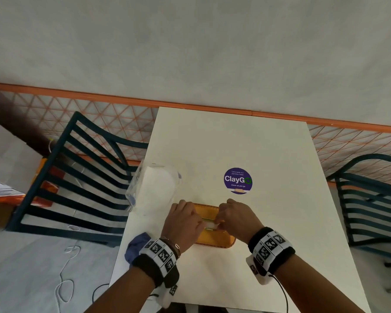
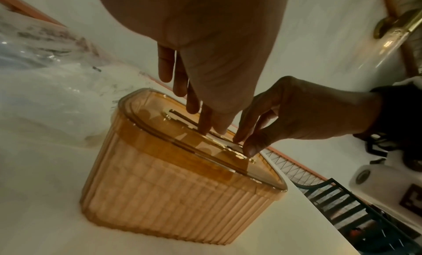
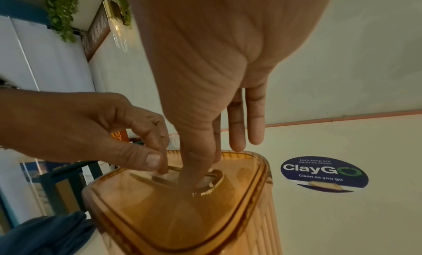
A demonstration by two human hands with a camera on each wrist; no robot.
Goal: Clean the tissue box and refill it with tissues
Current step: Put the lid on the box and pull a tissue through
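"ClayGO" on table sticker (image 1: 238, 180)

Both forearms reach toward 12 o'clock, each wrist wearing a black band with white marker squares. The left hand (image 1: 182, 222) and right hand (image 1: 234, 219) meet, palms down, fingertips bunched and pointing down, left at 9 o'clock of right.

My fingertips (image 3: 200, 176) vanish into the tissue box (image 2: 182, 195) slot, both hands cover its lid; tissue there only a blur.
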